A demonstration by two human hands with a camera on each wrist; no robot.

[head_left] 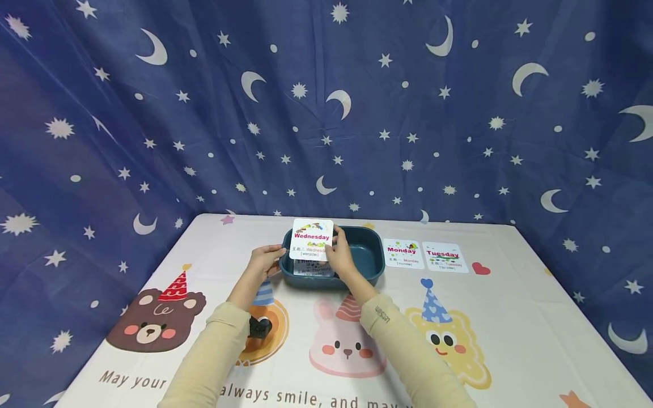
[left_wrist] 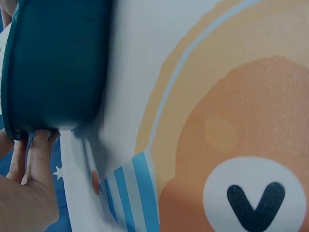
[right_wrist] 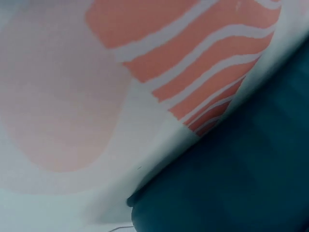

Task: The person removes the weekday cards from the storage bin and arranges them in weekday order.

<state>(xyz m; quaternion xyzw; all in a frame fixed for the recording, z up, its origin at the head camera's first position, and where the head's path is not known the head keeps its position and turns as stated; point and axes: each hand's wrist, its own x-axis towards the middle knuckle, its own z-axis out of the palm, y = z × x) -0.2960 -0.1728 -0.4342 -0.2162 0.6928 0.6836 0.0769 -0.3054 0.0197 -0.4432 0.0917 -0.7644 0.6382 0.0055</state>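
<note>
Behind everything, a big blue curtain (head_left: pixel 357 56); in front of it, a white table (head_left: pixel 214 243) with a bear picture (head_left: pixel 155 331) on its top. Near the back of the table, a dark blue-green tub (head_left: pixel 316 283) with round corners. At the tub's left end, the left hand (head_left: pixel 264 261), bent round the edge, thumb up by the rim and fingers against the outside wall. Good to press there just enough to stop any sliding. Over the tub, the right hand (head_left: pixel 340 253), closed in a small pinch on the right edge of 1 card, fingers partly hidden behind it. Caught in that pinch, above the left part of the tub, tilted with words showing: the Wednesday card (head_left: pixel 312 238). Best to move it gently, clear of the rim, with a soft pinch so as not to bend it. Below it, inside the tub, at least 1 lower card (head_left: pixel 308 269), partly covered; hard to tell how many. Best not to drag on that. Right of the tub, 2 cards face up, side by side: the Monday card (head_left: pixel 403 254), just beside the tub, then the Tuesday card (head_left: pixel 445 258). Take care not to bump either.
</note>
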